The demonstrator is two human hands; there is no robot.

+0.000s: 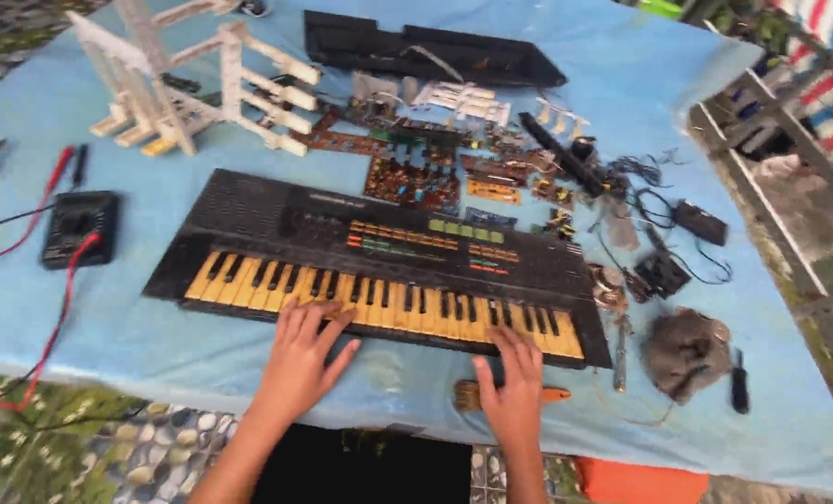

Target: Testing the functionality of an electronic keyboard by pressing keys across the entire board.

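Observation:
A black electronic keyboard (379,252) with yellowed keys lies across a blue cloth (622,84). My left hand (304,355) rests at its front edge, fingers spread over the keys left of the middle. My right hand (513,383) lies with fingers on the keys towards the right end. Under my right hand a brush with an orange handle (555,395) lies on the cloth. Neither hand grips anything.
Behind the keyboard lie several circuit boards (412,177), a long black casing (426,51), white key strips (192,84) and tangled wires (659,201). A black multimeter (80,224) with red leads sits left. A grey cloth wad (685,350) and a screwdriver (739,383) lie right.

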